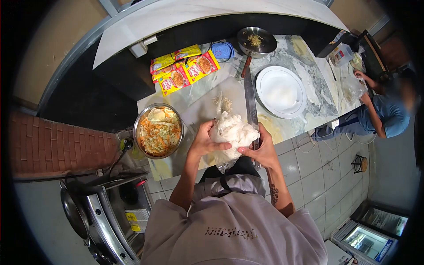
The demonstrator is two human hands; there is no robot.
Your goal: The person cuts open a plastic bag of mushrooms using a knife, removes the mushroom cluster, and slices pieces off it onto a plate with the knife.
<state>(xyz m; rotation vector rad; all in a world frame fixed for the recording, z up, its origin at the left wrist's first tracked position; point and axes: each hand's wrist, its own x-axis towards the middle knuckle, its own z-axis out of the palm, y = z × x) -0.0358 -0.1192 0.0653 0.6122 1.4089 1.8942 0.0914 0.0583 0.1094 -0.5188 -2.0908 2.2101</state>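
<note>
Between my two hands is a clear plastic bag (224,161) with a soft, lumpy white food (234,129) in it; its exact kind I cannot make out. My left hand (204,140) grips the bag from the left, thumb across the front. From the right, my right hand (264,152) grips it too, its thumb pressed on the white lump. A long knife (251,99) lies just beyond my right hand, which partly covers its lower end. Beneath the bag is a pale chopping board (205,99) with small whitish shreds (225,104) on it.
A metal bowl (136,132) of chopped vegetables stands left. Yellow seasoning packets (187,73), a blue lid (222,51) and a frying pan (264,48) are at the back. A white plate (280,92) sits right. Another person (384,112) handles a plastic bag (352,89) farther right.
</note>
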